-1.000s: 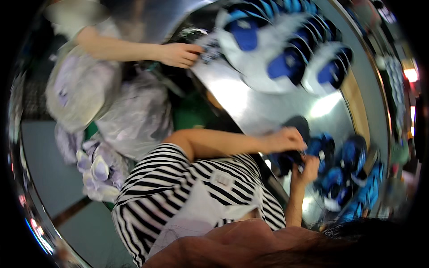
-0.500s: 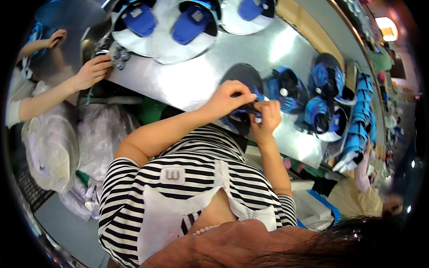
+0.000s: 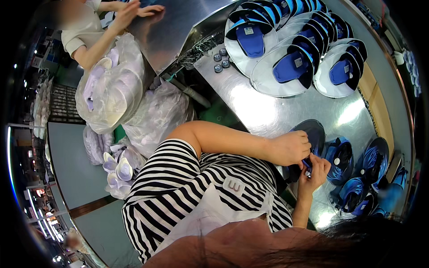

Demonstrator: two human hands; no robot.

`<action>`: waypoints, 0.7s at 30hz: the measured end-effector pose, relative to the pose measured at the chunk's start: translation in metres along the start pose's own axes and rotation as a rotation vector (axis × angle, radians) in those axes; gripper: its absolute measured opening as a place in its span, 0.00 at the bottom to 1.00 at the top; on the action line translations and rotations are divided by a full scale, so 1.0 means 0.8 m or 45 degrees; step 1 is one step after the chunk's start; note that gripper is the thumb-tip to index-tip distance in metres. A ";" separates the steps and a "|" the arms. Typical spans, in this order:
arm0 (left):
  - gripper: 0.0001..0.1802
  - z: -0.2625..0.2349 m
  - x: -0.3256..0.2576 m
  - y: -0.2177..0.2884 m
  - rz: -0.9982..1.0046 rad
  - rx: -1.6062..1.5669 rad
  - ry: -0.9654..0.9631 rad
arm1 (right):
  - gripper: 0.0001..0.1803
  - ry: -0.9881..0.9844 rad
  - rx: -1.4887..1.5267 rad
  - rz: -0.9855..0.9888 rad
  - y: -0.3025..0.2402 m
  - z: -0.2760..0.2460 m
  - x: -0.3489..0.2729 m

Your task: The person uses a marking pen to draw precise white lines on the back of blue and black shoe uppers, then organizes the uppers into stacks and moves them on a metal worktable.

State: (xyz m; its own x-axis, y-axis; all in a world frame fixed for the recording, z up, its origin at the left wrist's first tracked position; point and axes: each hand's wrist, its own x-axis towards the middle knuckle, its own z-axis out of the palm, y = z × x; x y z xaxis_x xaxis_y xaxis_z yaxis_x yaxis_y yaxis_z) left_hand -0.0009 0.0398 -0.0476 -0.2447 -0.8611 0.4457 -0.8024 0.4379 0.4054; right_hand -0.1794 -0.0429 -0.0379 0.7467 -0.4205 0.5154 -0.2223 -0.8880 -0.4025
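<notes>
Both my hands meet over the near edge of a shiny metal table [image 3: 268,111]. My left hand [image 3: 291,148] pinches a small blue part [image 3: 307,163] against a dark round cap piece [image 3: 313,134] lying on the table. My right hand [image 3: 316,169] comes up from below and grips the same small blue part from the other side. The fingers of both hands hide most of that part.
Stacks of white, blue and black cap pieces [image 3: 290,49] fill the far table. More blue caps [image 3: 353,174] lie right of my hands. A co-worker [image 3: 103,31] handles something at the upper left. Clear bags of white pieces [image 3: 116,89] stand beside the table.
The view has swung, so the table and caps now sit further right and lower. My hands stay together on the dark cap piece. The co-worker's hands have moved up to the top edge.
</notes>
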 end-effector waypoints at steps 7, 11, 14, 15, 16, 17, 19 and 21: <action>0.20 0.017 0.002 -0.014 0.104 0.036 -0.004 | 0.23 -0.006 0.112 0.073 0.003 0.007 -0.006; 0.36 -0.016 0.015 0.008 -0.291 -0.427 -0.130 | 0.18 0.093 0.352 0.281 0.008 0.002 0.010; 0.50 -0.083 0.032 0.018 -0.041 -0.592 -0.025 | 0.12 0.321 0.956 0.912 0.030 -0.027 0.029; 0.40 -0.093 0.047 0.023 0.102 -0.387 0.047 | 0.12 0.380 1.262 1.079 0.041 -0.041 0.036; 0.36 -0.097 0.061 0.022 0.174 -0.194 0.068 | 0.13 0.209 1.358 1.059 0.062 -0.050 0.036; 0.33 -0.100 0.075 0.016 0.239 0.007 0.091 | 0.15 0.188 1.376 1.027 0.058 -0.052 0.036; 0.29 -0.102 0.098 -0.009 0.146 0.040 0.236 | 0.18 0.037 1.256 1.126 0.064 -0.054 0.043; 0.23 -0.102 0.120 -0.046 -0.140 -0.173 0.210 | 0.12 0.014 0.599 0.975 0.053 -0.076 0.052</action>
State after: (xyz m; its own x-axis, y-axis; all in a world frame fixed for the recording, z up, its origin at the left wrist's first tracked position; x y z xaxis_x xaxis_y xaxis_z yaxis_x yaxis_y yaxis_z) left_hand 0.0494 -0.0377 0.0454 -0.0587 -0.8566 0.5127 -0.7358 0.3842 0.5577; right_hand -0.1955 -0.1090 0.0124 0.4927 -0.8700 -0.0155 -0.3752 -0.1964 -0.9059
